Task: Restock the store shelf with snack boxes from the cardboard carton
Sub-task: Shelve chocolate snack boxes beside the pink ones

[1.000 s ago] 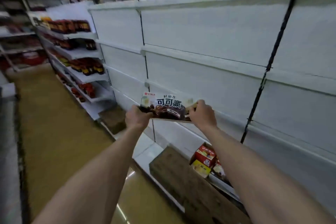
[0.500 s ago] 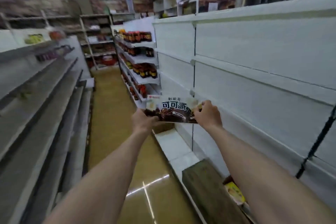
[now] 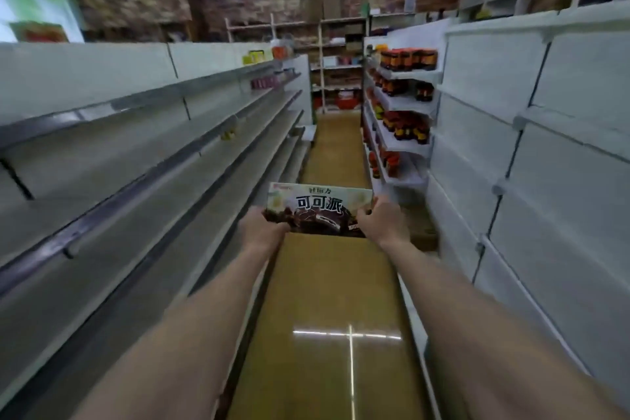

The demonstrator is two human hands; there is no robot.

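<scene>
I hold a flat snack box, pale on top with a chocolate pie picture, out in front of me over the aisle. My left hand grips its left end and my right hand grips its right end. The box faces me, tilted slightly. Grey metal shelves run along the left, bare near me. The cardboard carton is out of view.
A white shelf unit with bare boards lines the right. Further down it, shelves carry dark red jars. A brown carton lies on the floor by the right unit. The yellow aisle floor runs ahead to wooden racks.
My view has swung left from the white right-hand unit to straight down the aisle. The box stays held in both hands in front of me. The carton with snack boxes has left the view.
</scene>
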